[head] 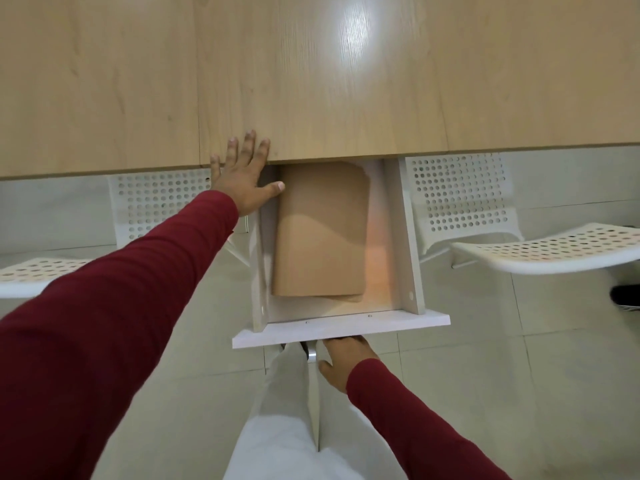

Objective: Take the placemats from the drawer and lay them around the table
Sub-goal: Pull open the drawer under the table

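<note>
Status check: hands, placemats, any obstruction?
Left hand flat on table edge; right hand at drawer front, grip hidden. Placemats stacked in open drawer, untouched. Nothing blocking them.

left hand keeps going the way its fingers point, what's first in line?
Nothing shown: the left hand lies flat at the table edge, fingers pointing across bare tabletop to the frame's top.

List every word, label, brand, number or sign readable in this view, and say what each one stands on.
None: no readable text shows anywhere in the head view.
The placemats in the open drawer are plain tan, unprinted.
The table shows only wood grain and a glare spot.
The white perforated chairs carry no label.
The red sleeves and both hands, left hand and right hand, bear no marks.
</note>
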